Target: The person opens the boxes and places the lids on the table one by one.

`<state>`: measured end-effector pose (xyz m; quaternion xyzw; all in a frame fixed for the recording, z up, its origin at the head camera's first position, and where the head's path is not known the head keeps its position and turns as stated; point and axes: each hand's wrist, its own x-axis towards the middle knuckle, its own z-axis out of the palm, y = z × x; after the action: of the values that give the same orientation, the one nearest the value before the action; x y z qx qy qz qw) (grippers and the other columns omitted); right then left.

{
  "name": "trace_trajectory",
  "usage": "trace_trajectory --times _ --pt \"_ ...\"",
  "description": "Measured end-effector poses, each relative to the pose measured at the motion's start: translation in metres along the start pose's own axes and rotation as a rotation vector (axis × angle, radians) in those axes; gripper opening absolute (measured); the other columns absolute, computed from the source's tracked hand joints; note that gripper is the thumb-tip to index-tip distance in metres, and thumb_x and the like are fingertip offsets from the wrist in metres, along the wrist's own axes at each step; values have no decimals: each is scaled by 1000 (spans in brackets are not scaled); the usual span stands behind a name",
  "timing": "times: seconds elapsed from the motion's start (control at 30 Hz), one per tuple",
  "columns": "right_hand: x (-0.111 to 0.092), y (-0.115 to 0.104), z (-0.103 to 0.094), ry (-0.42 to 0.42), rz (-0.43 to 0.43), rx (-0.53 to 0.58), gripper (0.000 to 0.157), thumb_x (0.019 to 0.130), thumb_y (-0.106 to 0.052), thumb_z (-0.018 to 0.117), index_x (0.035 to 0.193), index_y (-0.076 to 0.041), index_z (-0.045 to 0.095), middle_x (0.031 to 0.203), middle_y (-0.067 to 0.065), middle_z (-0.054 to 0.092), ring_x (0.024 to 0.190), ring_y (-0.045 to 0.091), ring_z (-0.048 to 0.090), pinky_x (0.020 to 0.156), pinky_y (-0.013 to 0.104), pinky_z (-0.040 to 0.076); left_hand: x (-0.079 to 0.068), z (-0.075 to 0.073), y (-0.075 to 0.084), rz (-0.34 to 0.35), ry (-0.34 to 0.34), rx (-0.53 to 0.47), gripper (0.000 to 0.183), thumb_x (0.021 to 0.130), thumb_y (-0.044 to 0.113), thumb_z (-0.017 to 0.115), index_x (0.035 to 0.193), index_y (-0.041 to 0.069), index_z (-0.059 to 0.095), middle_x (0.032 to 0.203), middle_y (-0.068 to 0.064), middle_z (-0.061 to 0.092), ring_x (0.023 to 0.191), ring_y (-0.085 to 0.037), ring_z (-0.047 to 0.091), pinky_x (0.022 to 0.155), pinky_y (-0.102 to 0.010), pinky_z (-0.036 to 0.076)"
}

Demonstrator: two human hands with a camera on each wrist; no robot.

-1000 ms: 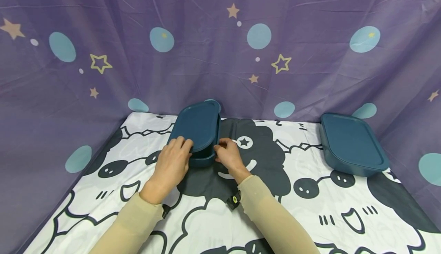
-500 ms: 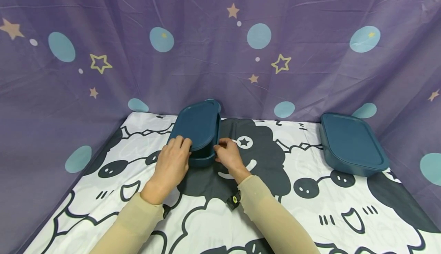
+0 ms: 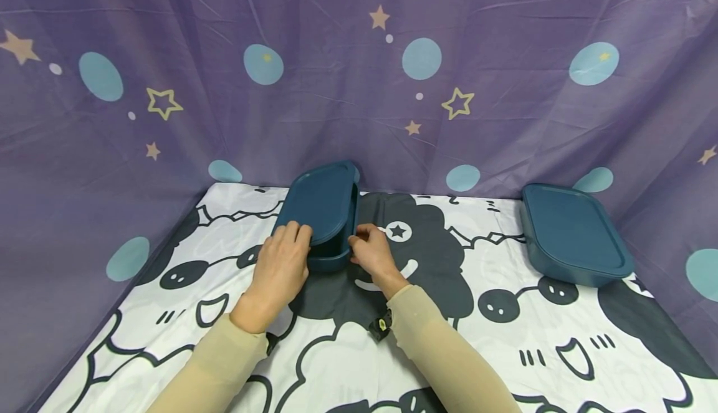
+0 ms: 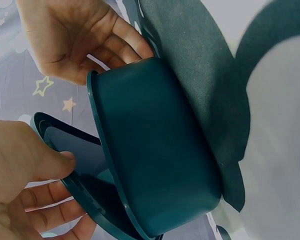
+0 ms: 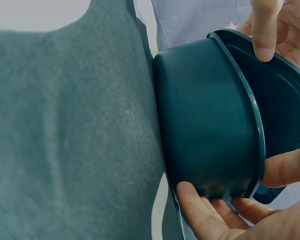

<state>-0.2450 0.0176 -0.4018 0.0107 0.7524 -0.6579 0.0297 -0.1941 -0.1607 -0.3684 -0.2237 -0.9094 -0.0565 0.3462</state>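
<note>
A dark teal food storage box (image 3: 329, 265) stands at the back left of the table, its lid (image 3: 322, 204) raised askew over it. A dark gap shows between lid and rim at the near right. My left hand (image 3: 280, 270) pinches the lid's near left edge, the thumb under it and the fingers over the top. With thumb at the rim and fingers against the outer wall, my right hand (image 3: 374, 252) holds the box's near right side. In the right wrist view, the box wall (image 5: 210, 120) and the lid's underside (image 5: 285, 105) both show. The box's inside is mostly hidden.
A second teal box (image 3: 578, 232), with its lid on, stands at the back right. A white cloth (image 3: 426, 363) with dark cartoon prints covers the table. A purple curtain (image 3: 348, 114) with stars and dots hangs right behind the boxes.
The lid's far end has risen very slightly. Both hands keep almost the same place on the lid and the box.
</note>
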Motion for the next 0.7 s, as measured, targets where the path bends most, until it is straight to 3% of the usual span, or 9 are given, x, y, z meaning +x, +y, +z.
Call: trace_trajectory --times 0.47,0.7 --pt "0 1 0 -7 -2 10 34 94 -9 53 124 7 52 103 16 56 81 22 61 68 34 55 0 0 0 -11 17 5 20 78 -3 64 92 1 52 84 -14 50 70 -34 49 52 -43 39" --pt "-1 -1 -1 -14 -12 13 35 94 -8 52 125 8 51 103 17 56 81 23 61 69 36 55 0 -1 0 -8 12 24 27 71 -7 63 93 1 51 84 -15 49 71 -34 49 52 -43 39"
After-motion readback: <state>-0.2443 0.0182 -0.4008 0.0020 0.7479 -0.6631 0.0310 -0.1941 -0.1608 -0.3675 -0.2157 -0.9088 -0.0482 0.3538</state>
